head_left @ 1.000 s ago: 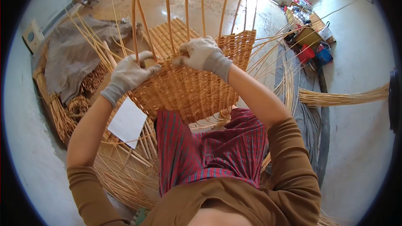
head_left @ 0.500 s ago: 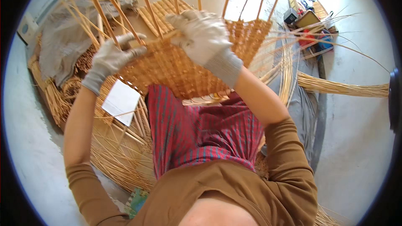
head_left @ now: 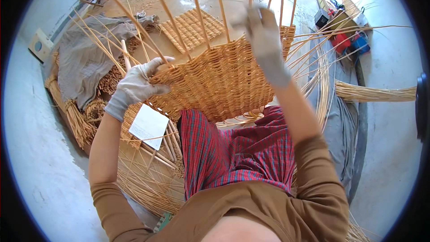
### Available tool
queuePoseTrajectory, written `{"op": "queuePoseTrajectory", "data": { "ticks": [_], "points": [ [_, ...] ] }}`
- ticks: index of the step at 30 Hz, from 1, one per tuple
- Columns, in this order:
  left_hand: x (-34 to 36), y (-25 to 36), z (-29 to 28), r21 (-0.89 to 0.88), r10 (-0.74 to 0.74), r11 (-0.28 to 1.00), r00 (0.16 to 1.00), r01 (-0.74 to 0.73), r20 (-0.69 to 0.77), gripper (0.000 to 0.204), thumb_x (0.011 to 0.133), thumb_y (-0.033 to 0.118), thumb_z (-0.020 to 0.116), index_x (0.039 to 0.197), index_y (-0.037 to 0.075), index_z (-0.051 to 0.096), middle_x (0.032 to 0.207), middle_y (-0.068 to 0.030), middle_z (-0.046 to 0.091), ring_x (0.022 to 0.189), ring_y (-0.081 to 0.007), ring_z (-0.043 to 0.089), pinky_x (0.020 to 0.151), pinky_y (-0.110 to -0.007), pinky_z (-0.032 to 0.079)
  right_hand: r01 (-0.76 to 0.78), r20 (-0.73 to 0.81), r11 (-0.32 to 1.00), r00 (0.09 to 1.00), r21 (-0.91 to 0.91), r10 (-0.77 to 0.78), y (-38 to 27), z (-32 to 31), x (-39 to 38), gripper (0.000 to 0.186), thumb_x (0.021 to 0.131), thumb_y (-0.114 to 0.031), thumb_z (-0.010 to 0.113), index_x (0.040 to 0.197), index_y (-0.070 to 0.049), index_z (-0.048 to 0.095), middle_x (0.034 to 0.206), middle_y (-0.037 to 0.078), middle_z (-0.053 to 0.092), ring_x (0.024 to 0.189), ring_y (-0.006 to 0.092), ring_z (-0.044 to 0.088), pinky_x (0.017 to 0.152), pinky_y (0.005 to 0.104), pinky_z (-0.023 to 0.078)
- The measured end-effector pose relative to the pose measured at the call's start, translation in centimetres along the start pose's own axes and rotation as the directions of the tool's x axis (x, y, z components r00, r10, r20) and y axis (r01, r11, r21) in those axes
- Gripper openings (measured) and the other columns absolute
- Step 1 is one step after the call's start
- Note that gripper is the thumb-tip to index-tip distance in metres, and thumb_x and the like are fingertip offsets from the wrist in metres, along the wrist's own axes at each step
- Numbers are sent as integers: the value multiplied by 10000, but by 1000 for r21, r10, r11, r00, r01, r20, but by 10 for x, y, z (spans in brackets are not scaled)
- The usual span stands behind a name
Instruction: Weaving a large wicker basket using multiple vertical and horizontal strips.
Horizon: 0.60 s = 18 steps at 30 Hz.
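Observation:
A woven wicker panel (head_left: 217, 78) stands tilted above my lap, with several upright stakes (head_left: 197, 11) rising from its top edge. My left hand (head_left: 142, 82), in a pale work glove, grips the panel's left end, thumb and fingers on either side of the weave beside the outermost stake. At the top edge toward the right, my gloved right hand (head_left: 264, 40) is in front of the weave among the stakes. Motion smears its fingers, so their hold is unclear. Long loose weaver ends (head_left: 309, 47) fan out from the panel's right side.
A flat woven square (head_left: 192, 29) lies beyond the panel. At the left are a grey cloth (head_left: 89, 47), bundled canes (head_left: 74, 112) and a white sheet (head_left: 150, 125). On the right lie a long cane bundle (head_left: 376, 92) and a red bag (head_left: 341, 42) among clutter.
My right hand has moved right along the top edge and lifted. My left hand remains at the panel's left end. The whole view has shifted, showing more floor beyond the panel.

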<state>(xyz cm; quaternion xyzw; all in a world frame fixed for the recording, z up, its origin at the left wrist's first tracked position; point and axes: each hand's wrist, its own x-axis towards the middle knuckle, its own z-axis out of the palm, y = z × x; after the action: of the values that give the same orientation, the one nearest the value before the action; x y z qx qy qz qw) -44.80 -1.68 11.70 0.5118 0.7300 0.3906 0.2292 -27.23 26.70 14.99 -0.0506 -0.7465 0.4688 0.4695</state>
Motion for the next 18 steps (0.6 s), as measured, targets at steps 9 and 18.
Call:
{"op": "queuePoseTrajectory", "data": {
  "ticks": [9,18],
  "points": [
    [29,12,9,261,242,943,965,-208,-106,495,798,431,855,817,27,571,923,-106,598,829,-215,581,721,-368,478,-312,-1,677,908,667,419,49,-3,-77,184,1086,-219,481,1217,-106,543,843,29,625,861,151,728,458,182,400],
    [45,28,22,99,-138,985,988,144,-69,435,832,484,794,1024,97,747,784,-46,698,746,-140,655,687,-308,522,-212,-173,783,910,585,376,43,14,-97,174,1092,-180,467,1235,-85,497,842,31,579,859,171,661,778,339,561]
  ]
}}
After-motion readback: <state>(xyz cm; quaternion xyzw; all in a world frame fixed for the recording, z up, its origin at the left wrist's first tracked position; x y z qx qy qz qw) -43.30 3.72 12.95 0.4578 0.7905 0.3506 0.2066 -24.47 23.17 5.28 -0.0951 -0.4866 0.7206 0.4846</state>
